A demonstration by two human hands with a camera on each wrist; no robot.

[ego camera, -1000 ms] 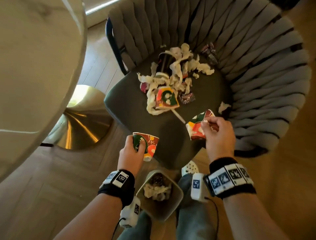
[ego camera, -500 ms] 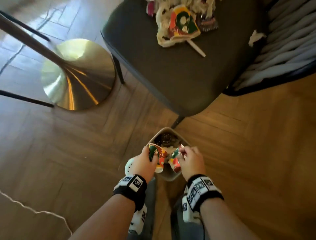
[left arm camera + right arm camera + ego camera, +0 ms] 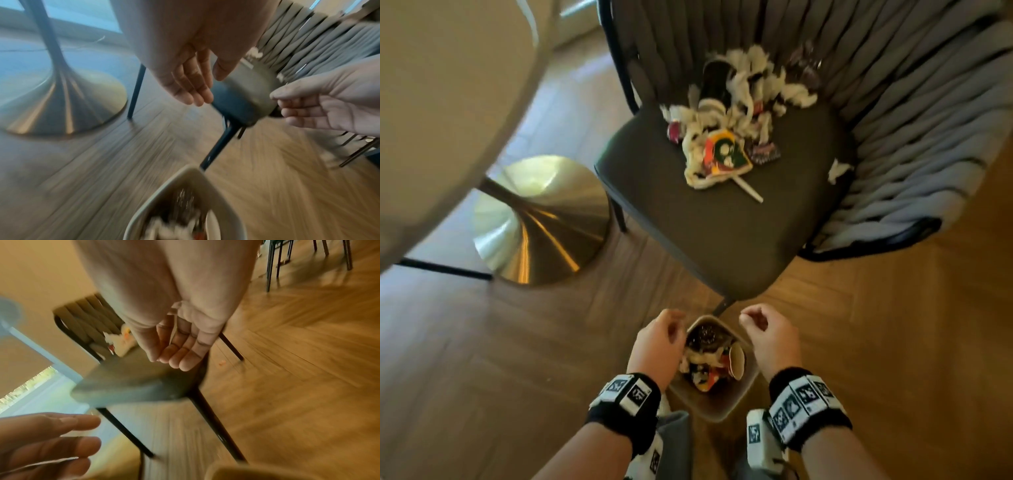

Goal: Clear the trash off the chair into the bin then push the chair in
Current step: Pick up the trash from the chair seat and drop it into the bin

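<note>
Paper trash mostly still on the chair [image 3: 722, 246]; both hands empty over the bin [image 3: 717, 409].
Left hand [image 3: 655, 346] and right hand [image 3: 770, 337] hang loose-fingered at 9 and 3 o'clock of the bin rim, holding nothing. Printed cups [image 3: 724, 368] sit in the bin. Remaining pile [image 3: 732, 113] lies at 12 o'clock on the seat: white paper strips, flattened cup [image 3: 726, 152], wrappers, a stick [image 3: 750, 188], one scrap [image 3: 837, 169] at 3 o'clock by the armrest. My read: next grab, scoop the strips as one bundle with both hands, trap small wrappers inside, carry low over the bin. Chair push waits.
</note>
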